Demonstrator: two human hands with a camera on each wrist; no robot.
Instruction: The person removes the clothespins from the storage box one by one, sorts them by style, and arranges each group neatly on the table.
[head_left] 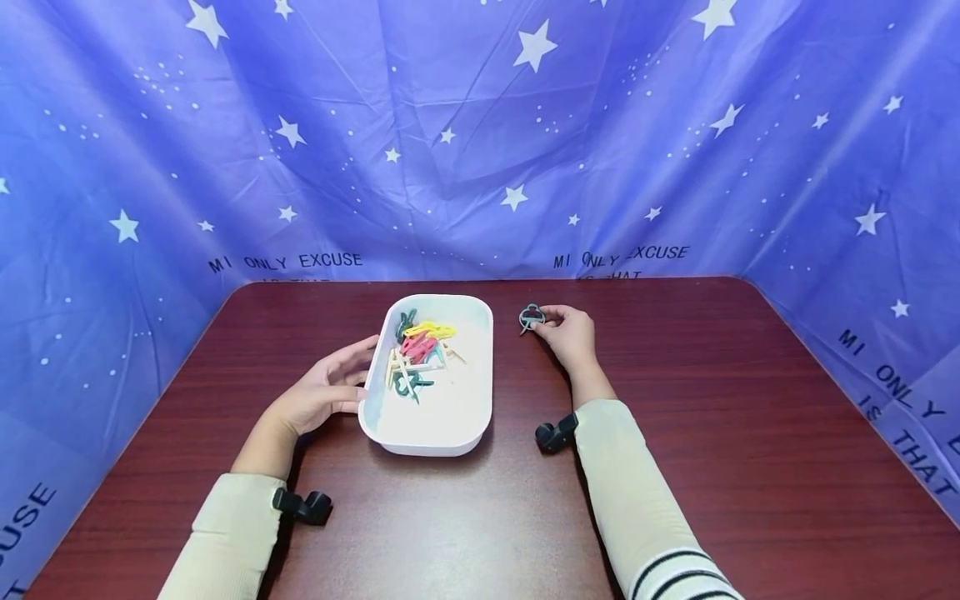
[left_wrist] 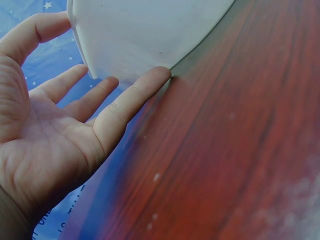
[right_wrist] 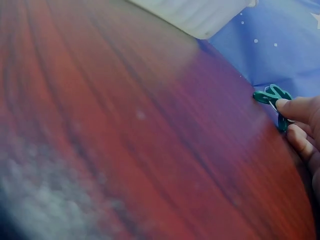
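A white plastic tray (head_left: 468, 392) stands on the table with a heap of clips inside. My left hand (head_left: 324, 390) is at its left wall, fingers nearly straight and spread, fingertips against the side; in the left wrist view the tray's outer wall (left_wrist: 140, 35) lies beyond the fingertips. To the right of the tray, my right hand (head_left: 570, 337) pinches a dark green clip (head_left: 532, 317) between thumb and fingers. The right wrist view shows this green clip (right_wrist: 272, 94) partly covered by the thumb.
Yellow clips (head_left: 431, 331), pinkish red clips (head_left: 420, 346), pale wooden clothespins (head_left: 401, 367) and more green clips (head_left: 408, 383) lie toward the tray's left side. The dark red wooden table (head_left: 720, 400) meets a blue star-patterned curtain (head_left: 450, 200) at the back and sides.
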